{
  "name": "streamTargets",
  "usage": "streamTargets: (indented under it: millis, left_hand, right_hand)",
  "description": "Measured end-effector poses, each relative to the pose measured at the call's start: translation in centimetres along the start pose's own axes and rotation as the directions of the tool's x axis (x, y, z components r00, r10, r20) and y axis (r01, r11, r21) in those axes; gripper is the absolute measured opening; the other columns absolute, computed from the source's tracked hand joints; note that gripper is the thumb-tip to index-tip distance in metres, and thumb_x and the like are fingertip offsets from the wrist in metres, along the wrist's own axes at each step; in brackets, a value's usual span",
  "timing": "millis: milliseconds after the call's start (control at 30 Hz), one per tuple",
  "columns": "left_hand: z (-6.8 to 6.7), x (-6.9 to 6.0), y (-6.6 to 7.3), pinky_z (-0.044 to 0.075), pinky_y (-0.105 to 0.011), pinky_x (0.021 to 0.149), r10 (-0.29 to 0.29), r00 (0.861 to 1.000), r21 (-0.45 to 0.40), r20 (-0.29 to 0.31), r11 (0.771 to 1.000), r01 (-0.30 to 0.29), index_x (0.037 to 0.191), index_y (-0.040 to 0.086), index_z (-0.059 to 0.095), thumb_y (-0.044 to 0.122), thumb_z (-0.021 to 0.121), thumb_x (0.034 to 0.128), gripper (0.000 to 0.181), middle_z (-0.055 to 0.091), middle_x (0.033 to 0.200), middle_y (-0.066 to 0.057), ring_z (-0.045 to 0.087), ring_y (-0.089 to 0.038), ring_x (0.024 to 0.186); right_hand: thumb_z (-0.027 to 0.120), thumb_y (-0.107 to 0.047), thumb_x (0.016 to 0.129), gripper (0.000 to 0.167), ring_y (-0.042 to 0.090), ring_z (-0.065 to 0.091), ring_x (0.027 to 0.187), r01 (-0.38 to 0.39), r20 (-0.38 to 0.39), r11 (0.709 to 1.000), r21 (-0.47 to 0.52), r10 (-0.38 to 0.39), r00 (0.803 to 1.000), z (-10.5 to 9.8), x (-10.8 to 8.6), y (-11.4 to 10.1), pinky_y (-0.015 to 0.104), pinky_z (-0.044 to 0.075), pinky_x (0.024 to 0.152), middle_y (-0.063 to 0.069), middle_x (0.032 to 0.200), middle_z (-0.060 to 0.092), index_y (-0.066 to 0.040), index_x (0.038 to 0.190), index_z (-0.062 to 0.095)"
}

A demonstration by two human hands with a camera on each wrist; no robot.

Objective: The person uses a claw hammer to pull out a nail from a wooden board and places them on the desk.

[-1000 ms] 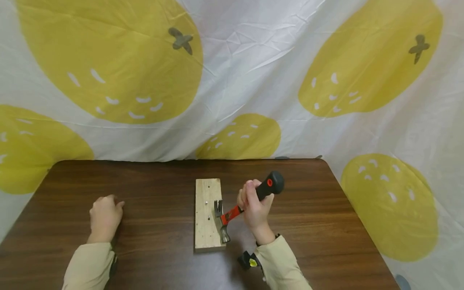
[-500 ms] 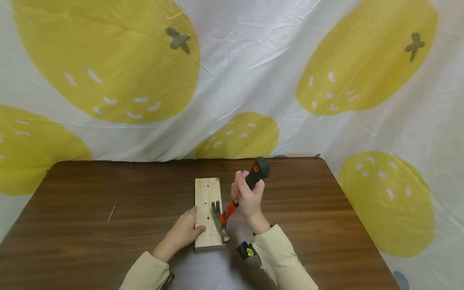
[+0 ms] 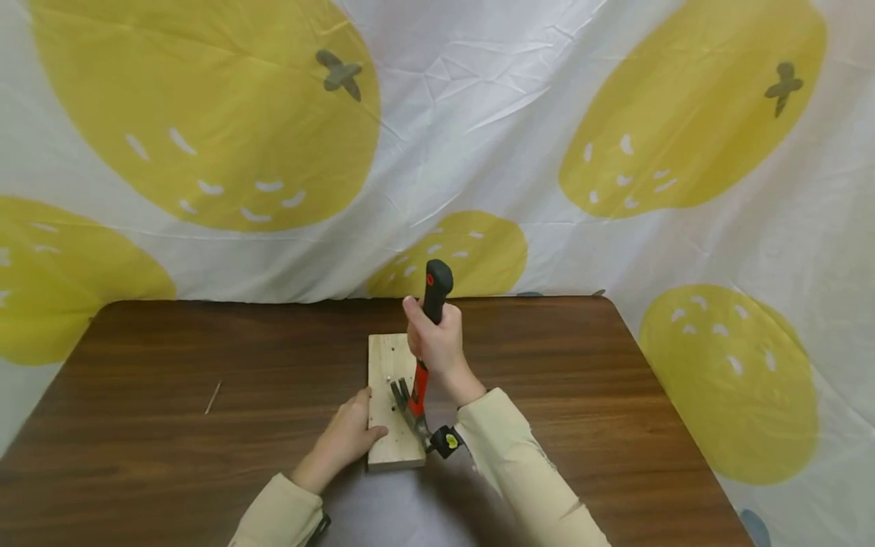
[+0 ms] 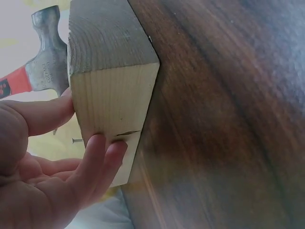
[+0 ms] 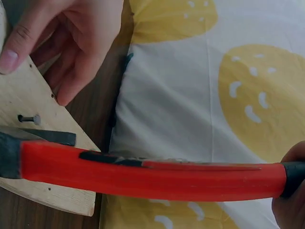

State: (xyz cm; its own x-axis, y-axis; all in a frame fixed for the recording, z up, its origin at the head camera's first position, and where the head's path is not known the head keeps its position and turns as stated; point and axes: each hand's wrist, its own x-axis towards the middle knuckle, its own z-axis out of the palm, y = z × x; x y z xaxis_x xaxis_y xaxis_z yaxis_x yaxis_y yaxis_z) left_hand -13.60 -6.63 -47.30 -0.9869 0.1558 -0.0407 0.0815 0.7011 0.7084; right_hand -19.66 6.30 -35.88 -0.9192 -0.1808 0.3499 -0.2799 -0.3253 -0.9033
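A pale wooden block (image 3: 393, 448) lies lengthwise on the brown table. My left hand (image 3: 343, 434) holds its left edge, thumb on top and fingertips against the side face (image 4: 112, 100). With my right hand (image 3: 440, 346) I grip the black handle of a claw hammer (image 3: 419, 386). The red shaft (image 5: 152, 179) leads down to a metal head (image 4: 46, 67) low over the block, claw pointing toward the far end. Whether the head touches the wood I cannot tell. A nail (image 5: 29, 119) stands partly out of the block near the claw. Several small dark holes dot the top.
One loose nail (image 3: 213, 398) lies on the table (image 3: 150, 448) left of the block. A white cloth (image 3: 287, 266) with yellow fruit shapes hangs behind the table and along its right side.
My left hand has come right from the loose nail, uncovering it, and taken hold of the block. My right hand has moved left and farther forward, swinging the hammer's handle more upright and leftward.
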Motion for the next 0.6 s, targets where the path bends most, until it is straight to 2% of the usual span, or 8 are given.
streamTargets:
  millis: [100,267,433,500,600]
  left_hand:
    - [0.0,0.0,-0.1,0.04,-0.05,0.093,-0.002,1.0,0.008,0.0,1.0,0.002,0.124,-0.019,0.037,0.009,0.071,0.0752,0.066,0.047,0.121,-0.035,0.048,-0.044,0.112]
    - [0.0,0.0,-0.3,0.041,-0.049,0.092,0.006,1.0,0.017,0.0,1.0,-0.006,0.123,-0.019,0.038,0.008,0.071,0.0754,0.064,0.048,0.121,-0.034,0.048,-0.043,0.111]
    - [-0.1,0.0,-0.3,0.041,-0.049,0.093,0.02,1.0,0.014,-0.011,1.0,-0.02,0.122,-0.018,0.04,0.008,0.072,0.075,0.063,0.047,0.121,-0.035,0.048,-0.043,0.111]
    - [0.0,0.0,-0.3,0.04,-0.049,0.093,0.027,1.0,0.012,-0.014,1.0,-0.027,0.122,-0.018,0.04,0.008,0.072,0.0748,0.063,0.047,0.121,-0.035,0.048,-0.044,0.111]
    - [0.0,-0.1,-0.2,0.04,-0.05,0.093,0.033,0.999,0.008,-0.008,0.999,-0.033,0.122,-0.019,0.04,0.009,0.072,0.0749,0.063,0.047,0.121,-0.035,0.047,-0.045,0.112]
  right_hand:
    - [0.052,-0.009,0.089,0.044,0.004,0.026,0.029,-0.083,0.004,0.997,-0.011,0.083,0.997,0.4,1.0,0.4,0.019,0.019,0.03,-0.008,0.035,0.031,-0.01,0.048,0.038]
    - [0.054,-0.012,0.09,0.047,0.005,0.025,0.028,-0.177,-0.01,0.982,-0.071,0.177,0.984,1.2,2.6,1.3,0.02,0.019,0.03,-0.008,0.034,0.03,-0.011,0.046,0.036]
    - [0.058,-0.013,0.088,0.042,0.005,0.027,0.029,-0.199,0.001,0.959,-0.203,0.203,0.979,2.7,3.8,2.4,0.021,0.022,0.032,-0.008,0.035,0.031,-0.009,0.05,0.039]
    - [0.06,-0.014,0.087,0.041,0.005,0.028,0.031,-0.196,-0.015,0.945,-0.263,0.199,0.98,3.1,4.3,2.9,0.021,0.023,0.034,-0.008,0.036,0.031,-0.009,0.051,0.04]
    - [0.061,-0.015,0.086,0.041,0.005,0.027,0.03,-0.22,-0.063,0.933,-0.286,0.211,0.975,3.3,5.0,3.6,0.021,0.022,0.033,-0.008,0.036,0.03,-0.009,0.051,0.04]
